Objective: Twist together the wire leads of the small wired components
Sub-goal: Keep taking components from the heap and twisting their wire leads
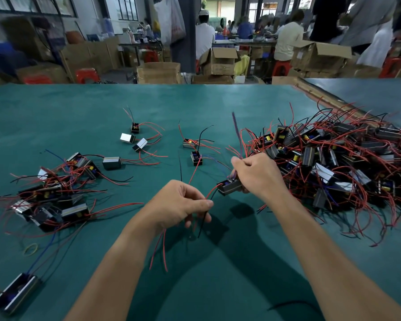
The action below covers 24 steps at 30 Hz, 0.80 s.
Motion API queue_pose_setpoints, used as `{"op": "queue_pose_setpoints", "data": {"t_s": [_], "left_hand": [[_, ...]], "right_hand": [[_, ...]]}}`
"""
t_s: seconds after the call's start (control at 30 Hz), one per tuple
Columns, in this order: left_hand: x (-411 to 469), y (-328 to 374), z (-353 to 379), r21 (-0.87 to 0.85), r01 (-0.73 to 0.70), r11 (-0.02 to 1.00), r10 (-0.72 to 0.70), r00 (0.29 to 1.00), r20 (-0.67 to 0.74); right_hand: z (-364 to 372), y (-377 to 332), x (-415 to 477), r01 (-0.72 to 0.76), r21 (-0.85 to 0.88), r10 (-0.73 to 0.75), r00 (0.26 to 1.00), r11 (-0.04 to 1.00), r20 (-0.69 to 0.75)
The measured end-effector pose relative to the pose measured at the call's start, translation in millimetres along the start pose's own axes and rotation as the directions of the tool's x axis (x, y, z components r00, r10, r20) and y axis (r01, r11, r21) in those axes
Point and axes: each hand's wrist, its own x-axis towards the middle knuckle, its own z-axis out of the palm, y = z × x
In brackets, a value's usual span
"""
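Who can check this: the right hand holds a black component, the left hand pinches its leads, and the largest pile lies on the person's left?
One slip: the head view shows the largest pile on the person's right. The right hand does hold the black component, and the left hand pinches its leads.

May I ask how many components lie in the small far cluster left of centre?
3: black component farthest back, left silver component just in front, right silver component beside that. None seems hidden there.
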Motion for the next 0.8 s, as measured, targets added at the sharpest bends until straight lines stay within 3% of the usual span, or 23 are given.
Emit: {"op": "queue_pose_setpoints", "data": {"t_s": [0.1, 0.17, 0.23, 0.3, 0.33, 0.4, 0.47, 0.5, 0.6, 0.8], "left_hand": [[1, -1, 1, 0.008, -0.003, 1.000, 0.003, 0.999, -0.035], [4, -2, 1, 0.037, -0.003, 0.999, 0.008, 0.989, -0.148], [6, -4, 0, 0.079, -0.002, 0.997, 0.022, 0.967, -0.253], [7, -6, 1, 0.131, -0.009, 0.991, 0.049, 0.950, -0.307], [7, -6, 2, 0.161, -0.008, 0.987, 0.059, 0.947, -0.317], [7, -6, 3, 0.193, -0.007, 0.981, 0.067, 0.949, -0.307], [7, -3, 2, 0.165, -0.020, 0.986, 0.066, 0.958, -0.278], [6, -2, 1, 0.144, -0.031, 0.989, 0.068, 0.963, -0.261], [4, -1, -2, 0.137, -0.063, 0.989, 0.091, 0.973, -0.210], [3, -1, 0, 0.145, -0.130, 0.981, 0.159, 0.964, -0.213]], "right_hand": [[-7, 4, 3, -0.086, -0.126, 0.083, 0.996, 0.988, -0.033], [-11, 4, 3, -0.169, -0.188, 0.191, 0.976, 0.968, 0.106], [-15, 4, 1, -0.262, -0.245, 0.330, 0.896, 0.933, 0.298], [-19, 0, -5, -0.263, -0.302, 0.378, 0.819, 0.916, 0.432], [-21, -2, -8, -0.212, -0.286, 0.332, 0.806, 0.935, 0.490], [-20, -12, -15, -0.042, -0.088, 0.085, 0.820, 0.995, 0.566], [-14, -25, -22, 0.141, 0.166, -0.207, 0.836, 0.976, 0.509], [-10, -29, -24, 0.235, 0.208, -0.306, 0.838, 0.949, 0.451], [0, -31, -28, 0.377, 0.099, -0.382, 0.824, 0.921, 0.419], [-4, -23, -24, 0.382, 0.106, -0.384, 0.789, 0.918, 0.479]]}}
